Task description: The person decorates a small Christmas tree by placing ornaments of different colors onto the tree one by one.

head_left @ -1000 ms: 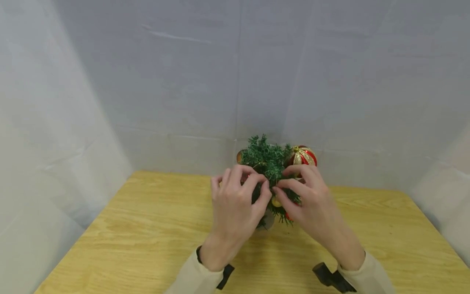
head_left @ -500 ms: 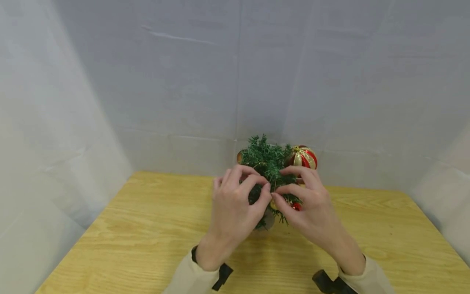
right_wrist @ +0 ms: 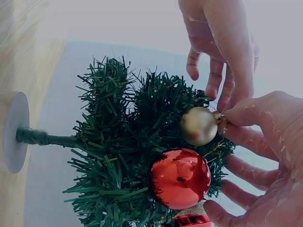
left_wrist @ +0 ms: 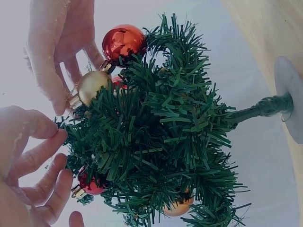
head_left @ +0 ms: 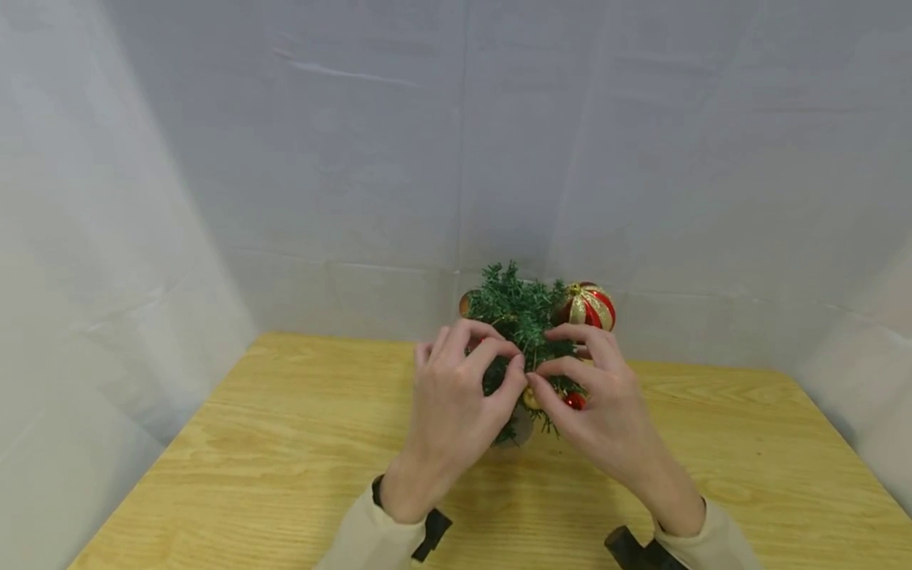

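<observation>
A small artificial Christmas tree (head_left: 523, 309) stands on a round base (left_wrist: 288, 101), its top leaning toward the hands. My left hand (head_left: 463, 400) pinches a branch tip (left_wrist: 66, 135) between thumb and index finger, the other fingers loosely bent. The right hand (head_left: 606, 404) holds the metal cap (right_wrist: 219, 118) of a small gold bauble (right_wrist: 199, 126) between thumb and index finger. The bauble lies against the branches, close to the left fingertips. Whether its loop is around a branch is hidden by the fingers. Beside it, a shiny red bauble (right_wrist: 180, 178) hangs on the tree.
A large red-and-gold striped bauble (head_left: 589, 306) hangs at the tree's right rear. A dark red bauble (left_wrist: 91, 182) and an orange-gold one (left_wrist: 179, 205) sit among other branches. The wooden table (head_left: 299, 443) ends at a pale cloth backdrop (head_left: 356, 174).
Early on, my right hand shifted slightly left and down toward the left fingertips, and the red bauble beneath it came into fuller view. Over the last half second both hands have stayed nearly still.
</observation>
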{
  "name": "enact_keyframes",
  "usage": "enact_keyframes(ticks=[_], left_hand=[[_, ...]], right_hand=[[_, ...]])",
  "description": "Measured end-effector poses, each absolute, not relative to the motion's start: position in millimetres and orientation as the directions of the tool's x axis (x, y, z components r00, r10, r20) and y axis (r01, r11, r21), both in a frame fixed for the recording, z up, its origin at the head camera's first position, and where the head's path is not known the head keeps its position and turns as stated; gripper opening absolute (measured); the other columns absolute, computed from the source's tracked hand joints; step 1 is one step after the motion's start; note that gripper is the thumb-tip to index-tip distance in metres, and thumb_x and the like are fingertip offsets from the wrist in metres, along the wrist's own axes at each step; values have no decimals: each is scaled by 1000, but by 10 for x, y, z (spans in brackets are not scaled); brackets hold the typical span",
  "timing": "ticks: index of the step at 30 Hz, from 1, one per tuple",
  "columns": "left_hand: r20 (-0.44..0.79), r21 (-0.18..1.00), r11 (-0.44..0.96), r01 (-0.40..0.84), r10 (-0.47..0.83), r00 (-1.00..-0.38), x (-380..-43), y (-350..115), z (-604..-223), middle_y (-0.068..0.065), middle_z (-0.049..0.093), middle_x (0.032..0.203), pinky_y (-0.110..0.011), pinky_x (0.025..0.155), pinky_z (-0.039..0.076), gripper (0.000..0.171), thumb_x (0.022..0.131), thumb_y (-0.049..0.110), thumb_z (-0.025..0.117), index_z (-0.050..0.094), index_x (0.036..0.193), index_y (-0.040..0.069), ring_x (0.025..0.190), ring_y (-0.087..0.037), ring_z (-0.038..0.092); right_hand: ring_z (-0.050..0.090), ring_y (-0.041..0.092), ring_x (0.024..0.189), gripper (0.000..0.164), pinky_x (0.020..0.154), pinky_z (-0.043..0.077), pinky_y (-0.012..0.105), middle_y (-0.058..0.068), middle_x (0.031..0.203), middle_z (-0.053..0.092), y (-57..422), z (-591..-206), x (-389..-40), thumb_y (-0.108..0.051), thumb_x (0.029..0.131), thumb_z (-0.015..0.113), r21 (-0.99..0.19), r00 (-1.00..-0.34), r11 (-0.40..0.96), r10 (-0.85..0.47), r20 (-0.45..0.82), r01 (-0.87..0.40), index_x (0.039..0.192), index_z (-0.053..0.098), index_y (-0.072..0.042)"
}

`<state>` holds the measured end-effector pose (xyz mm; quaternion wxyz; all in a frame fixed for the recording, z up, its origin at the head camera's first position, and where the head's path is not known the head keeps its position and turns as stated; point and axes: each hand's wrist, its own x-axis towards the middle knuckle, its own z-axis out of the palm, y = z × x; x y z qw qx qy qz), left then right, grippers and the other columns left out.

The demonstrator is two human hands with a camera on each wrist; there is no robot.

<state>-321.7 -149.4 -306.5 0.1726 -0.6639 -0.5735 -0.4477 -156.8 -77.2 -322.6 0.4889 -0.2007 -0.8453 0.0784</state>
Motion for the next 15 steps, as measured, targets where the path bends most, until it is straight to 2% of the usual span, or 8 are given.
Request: enact_keyframes(ticks=[8, 15], left_hand=[[794, 294, -294, 910, 605, -60, -3219, -1486, -3071, 0, 66, 104, -41, 80, 40, 3, 92, 21, 75, 77, 90, 20, 90, -22, 61], [833, 302, -364, 881, 551, -58, -3338, -1533, -3105, -2, 67, 102, -45, 83, 42, 6, 88, 14, 78, 77, 92, 18, 94, -23, 63]], right_hand=[[56, 31, 118, 11, 81, 48, 41, 12, 128, 65, -798, -3212, -1517, -2, 83, 81, -336, -414, 906, 418, 809, 258, 88, 79, -12], [60, 29, 115, 21, 87, 46, 24, 11, 126, 65, -794, -3193, -1383, 3, 83, 78, -370, -381, 893, 445, 810, 257, 98, 78, -11]])
